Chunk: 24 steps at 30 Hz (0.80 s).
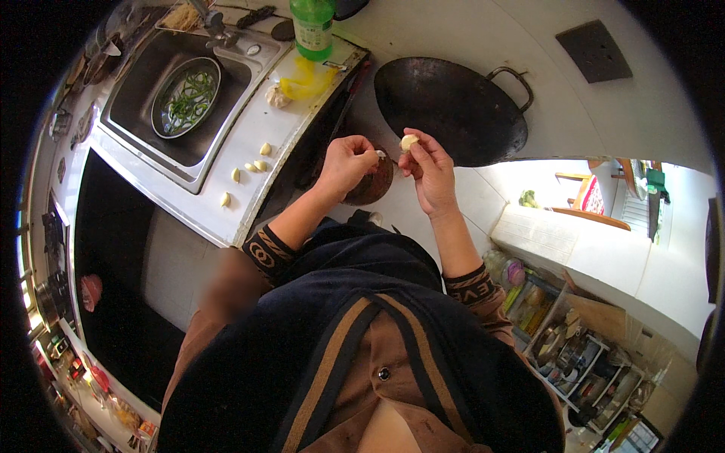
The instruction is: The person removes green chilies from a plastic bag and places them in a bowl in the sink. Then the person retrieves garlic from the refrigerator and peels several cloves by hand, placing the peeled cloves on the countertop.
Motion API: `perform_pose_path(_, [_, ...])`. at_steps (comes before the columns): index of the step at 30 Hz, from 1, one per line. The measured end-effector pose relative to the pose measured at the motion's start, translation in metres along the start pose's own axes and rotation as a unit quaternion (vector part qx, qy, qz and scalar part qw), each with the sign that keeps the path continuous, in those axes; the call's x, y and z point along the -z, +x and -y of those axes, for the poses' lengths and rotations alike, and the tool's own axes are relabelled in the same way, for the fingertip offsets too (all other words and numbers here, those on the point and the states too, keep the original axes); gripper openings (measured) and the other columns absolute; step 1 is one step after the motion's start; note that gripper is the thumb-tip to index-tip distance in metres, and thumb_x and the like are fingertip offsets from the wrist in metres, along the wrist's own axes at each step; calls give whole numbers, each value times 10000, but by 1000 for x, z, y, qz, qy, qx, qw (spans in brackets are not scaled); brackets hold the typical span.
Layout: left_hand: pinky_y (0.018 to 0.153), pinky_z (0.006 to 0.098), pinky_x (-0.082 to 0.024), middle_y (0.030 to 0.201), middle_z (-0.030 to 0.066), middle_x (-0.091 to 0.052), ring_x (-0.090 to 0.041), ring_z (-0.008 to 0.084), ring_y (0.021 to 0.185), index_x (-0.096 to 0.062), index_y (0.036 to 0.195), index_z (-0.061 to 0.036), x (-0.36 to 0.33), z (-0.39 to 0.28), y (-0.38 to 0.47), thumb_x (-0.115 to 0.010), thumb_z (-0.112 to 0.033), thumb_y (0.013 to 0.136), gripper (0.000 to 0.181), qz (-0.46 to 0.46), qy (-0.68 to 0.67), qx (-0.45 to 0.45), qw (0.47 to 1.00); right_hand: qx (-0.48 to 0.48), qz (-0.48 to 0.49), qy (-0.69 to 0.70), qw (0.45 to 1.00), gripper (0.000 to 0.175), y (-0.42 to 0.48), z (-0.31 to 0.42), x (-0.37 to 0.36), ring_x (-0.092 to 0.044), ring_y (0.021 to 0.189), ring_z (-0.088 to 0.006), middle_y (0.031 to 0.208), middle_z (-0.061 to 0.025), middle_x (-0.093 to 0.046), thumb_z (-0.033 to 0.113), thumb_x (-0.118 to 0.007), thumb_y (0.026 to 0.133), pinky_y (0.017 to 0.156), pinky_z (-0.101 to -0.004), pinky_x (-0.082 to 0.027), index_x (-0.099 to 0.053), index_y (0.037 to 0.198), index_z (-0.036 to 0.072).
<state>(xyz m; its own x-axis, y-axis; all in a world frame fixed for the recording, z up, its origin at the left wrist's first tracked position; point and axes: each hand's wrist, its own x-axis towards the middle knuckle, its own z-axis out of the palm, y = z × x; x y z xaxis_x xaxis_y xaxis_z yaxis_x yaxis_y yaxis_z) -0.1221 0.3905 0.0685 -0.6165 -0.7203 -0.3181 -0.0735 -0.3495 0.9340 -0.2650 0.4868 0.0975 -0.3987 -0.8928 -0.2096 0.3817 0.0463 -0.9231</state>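
My right hand (431,172) holds a pale garlic clove (409,142) between thumb and fingers. Just left of it, my left hand (350,164) pinches a small white piece (380,153), which looks like garlic skin. The hands are apart, in front of the counter's edge. On the white counter (212,218) beside the sink lie several loose garlic cloves (259,165). Farther back, a garlic bulb (277,96) rests against a yellow plastic bag (306,80).
A metal basin (157,116) of cut green vegetables (191,102) sits in the steel sink (133,110). Behind the bag stands a green bottle (313,34). A black wok (447,113) is by the wall, and a reddish-brown round object (369,189) is below my hands.
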Motion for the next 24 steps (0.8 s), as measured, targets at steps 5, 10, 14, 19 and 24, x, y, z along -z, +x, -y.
perform_pose_path(5, [588,219,-458,722,21,-620,-564,75,633,-606,783,22,-3,4,5,-616,-40,798,65,-37,32,-85,995,23,-2,-47,999,236,0,2,2,-599,731,-98,952,-54,-633,95,-559,929,633,-216,-474,-591,1153,26])
perform_pose_path(10, [604,214,-462,764,38,-648,-574,80,666,-643,877,31,-9,-4,7,-622,-4,807,82,-3,-26,-93,995,46,12,-203,978,208,-2,1,-1,-603,771,-88,947,-40,-625,61,-551,925,668,-221,-498,-612,1122,30])
perform_pose_path(14, [613,214,-465,779,48,-661,-582,86,678,-658,904,38,-9,-8,4,-676,-62,835,123,39,-48,-87,994,141,15,-296,945,203,-2,4,-5,-610,820,-102,988,-45,-615,12,-568,898,701,-235,-515,-629,1092,12])
perform_pose_path(19, [694,239,-509,834,66,-673,-624,108,745,-654,918,40,-7,-7,3,-689,-112,850,170,56,-29,-53,997,213,18,-406,888,230,-6,10,-8,-619,817,-138,1006,-79,-614,-45,-607,840,698,-251,-518,-648,1059,10])
perform_pose_path(24, [597,242,-482,705,60,-663,-593,86,646,-673,822,47,-10,-6,3,-675,-87,816,134,-1,46,-99,994,265,7,-487,832,247,-6,11,-11,-626,783,-177,964,-93,-613,-53,-632,807,676,-260,-512,-659,1042,18])
